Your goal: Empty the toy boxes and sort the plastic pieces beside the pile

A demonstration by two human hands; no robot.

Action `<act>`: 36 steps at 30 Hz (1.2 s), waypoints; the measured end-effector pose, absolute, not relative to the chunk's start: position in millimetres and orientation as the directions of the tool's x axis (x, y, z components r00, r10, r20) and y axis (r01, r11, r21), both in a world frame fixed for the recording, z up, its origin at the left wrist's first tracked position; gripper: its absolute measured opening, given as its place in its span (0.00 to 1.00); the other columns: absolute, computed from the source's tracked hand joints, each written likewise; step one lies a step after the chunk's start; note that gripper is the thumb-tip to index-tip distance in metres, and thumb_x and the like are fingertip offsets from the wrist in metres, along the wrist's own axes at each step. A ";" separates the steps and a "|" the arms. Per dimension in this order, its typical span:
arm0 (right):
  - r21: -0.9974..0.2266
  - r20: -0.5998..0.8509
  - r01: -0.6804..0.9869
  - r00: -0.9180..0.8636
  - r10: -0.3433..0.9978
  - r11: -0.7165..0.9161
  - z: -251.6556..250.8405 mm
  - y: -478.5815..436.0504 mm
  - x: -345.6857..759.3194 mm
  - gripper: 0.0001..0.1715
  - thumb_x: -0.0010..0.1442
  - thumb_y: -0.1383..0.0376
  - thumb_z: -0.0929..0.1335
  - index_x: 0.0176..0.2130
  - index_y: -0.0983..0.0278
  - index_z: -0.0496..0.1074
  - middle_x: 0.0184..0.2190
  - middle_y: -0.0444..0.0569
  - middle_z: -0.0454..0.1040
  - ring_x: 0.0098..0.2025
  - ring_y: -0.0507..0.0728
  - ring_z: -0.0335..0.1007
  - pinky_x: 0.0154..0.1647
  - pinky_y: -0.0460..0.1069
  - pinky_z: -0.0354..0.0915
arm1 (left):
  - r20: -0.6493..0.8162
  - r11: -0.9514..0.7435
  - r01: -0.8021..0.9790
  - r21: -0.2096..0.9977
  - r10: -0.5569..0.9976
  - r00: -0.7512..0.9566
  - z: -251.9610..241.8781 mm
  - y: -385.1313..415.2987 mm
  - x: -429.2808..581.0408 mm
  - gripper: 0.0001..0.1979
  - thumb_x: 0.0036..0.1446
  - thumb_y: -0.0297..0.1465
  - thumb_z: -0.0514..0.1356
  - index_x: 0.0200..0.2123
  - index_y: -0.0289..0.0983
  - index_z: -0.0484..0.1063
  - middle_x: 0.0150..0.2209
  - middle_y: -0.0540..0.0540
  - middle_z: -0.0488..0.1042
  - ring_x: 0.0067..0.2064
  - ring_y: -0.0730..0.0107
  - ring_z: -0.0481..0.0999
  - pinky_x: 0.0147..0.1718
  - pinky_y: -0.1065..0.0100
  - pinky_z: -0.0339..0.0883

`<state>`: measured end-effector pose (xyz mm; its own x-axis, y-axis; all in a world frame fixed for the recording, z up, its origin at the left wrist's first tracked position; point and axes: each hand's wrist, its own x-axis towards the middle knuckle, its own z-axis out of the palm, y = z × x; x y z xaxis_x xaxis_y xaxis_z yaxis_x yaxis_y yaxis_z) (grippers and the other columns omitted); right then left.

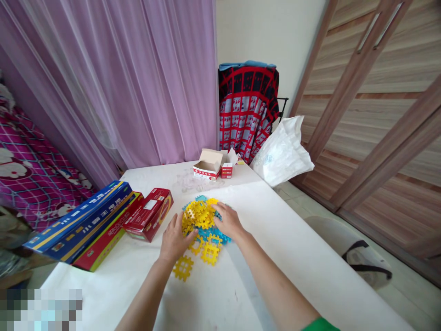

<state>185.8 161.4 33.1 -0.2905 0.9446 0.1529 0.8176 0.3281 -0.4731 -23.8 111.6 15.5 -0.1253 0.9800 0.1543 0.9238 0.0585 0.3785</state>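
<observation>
A heap of yellow toothed plastic building pieces [200, 215] lies on the white table, mixed with blue pieces [203, 232] of the same sort. At the heap's left side rests my left hand [175, 239], its fingers apart and touching the pile. My right hand [229, 221] reaches against the right side, fingers spread over the yellow and blue pieces. Several yellow pieces lie loose in front of the heap, among them a square one [210, 253] and another [183, 268] nearer to me. Parts of the pile are hidden behind my fingers.
On the left lie a red box [149, 214] and long blue and red boxes [93, 216]. Small open cartons [207, 165] stand at the table's back edge. A white plastic bag [283, 151] sits beyond the right edge, and a clear bin [347, 248] stands on the floor.
</observation>
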 end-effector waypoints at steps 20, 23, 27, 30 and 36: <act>-0.613 0.449 0.646 -0.188 0.873 0.455 1.6 148.3 228.8 0.25 0.55 0.66 0.63 0.52 0.61 0.73 0.52 0.53 0.74 0.55 0.61 0.68 0.59 0.57 0.61 | 0.196 -0.065 0.950 0.304 0.981 0.004 43.5 67.5 -46.2 0.38 0.52 0.45 0.61 0.64 0.39 0.57 0.63 0.38 0.64 0.63 0.53 0.63 0.57 0.54 0.59; -0.646 0.541 0.581 -0.107 0.834 0.494 -2.2 148.6 223.6 0.20 0.59 0.63 0.61 0.46 0.62 0.76 0.48 0.55 0.77 0.51 0.61 0.72 0.57 0.57 0.65 | 0.348 0.059 0.972 0.228 0.927 -0.138 59.7 74.0 -80.6 0.33 0.55 0.44 0.58 0.62 0.38 0.60 0.64 0.37 0.61 0.64 0.49 0.61 0.59 0.51 0.58; -0.673 0.556 0.567 -0.036 0.831 0.475 -0.3 150.0 226.3 0.18 0.59 0.62 0.61 0.43 0.62 0.77 0.44 0.53 0.79 0.46 0.60 0.75 0.52 0.55 0.70 | 0.361 0.244 0.938 0.246 0.875 -0.323 72.5 87.6 -122.4 0.34 0.56 0.43 0.57 0.62 0.33 0.60 0.63 0.33 0.63 0.62 0.48 0.64 0.58 0.52 0.60; -0.682 0.556 0.553 -0.034 0.831 0.479 0.1 151.7 231.0 0.18 0.60 0.60 0.61 0.41 0.61 0.77 0.43 0.53 0.79 0.46 0.60 0.76 0.51 0.55 0.70 | 0.326 0.291 0.921 0.258 0.871 -0.366 73.9 93.4 -138.7 0.33 0.58 0.43 0.54 0.63 0.33 0.58 0.62 0.34 0.64 0.62 0.49 0.65 0.58 0.54 0.61; -0.694 0.559 0.537 -0.019 0.829 0.480 -0.5 155.2 235.0 0.18 0.59 0.59 0.61 0.41 0.61 0.78 0.43 0.52 0.79 0.44 0.59 0.76 0.51 0.55 0.70 | 0.093 0.371 0.906 0.202 0.914 -0.395 77.9 92.9 -134.2 0.43 0.53 0.49 0.57 0.65 0.28 0.54 0.63 0.28 0.61 0.63 0.44 0.63 0.58 0.54 0.59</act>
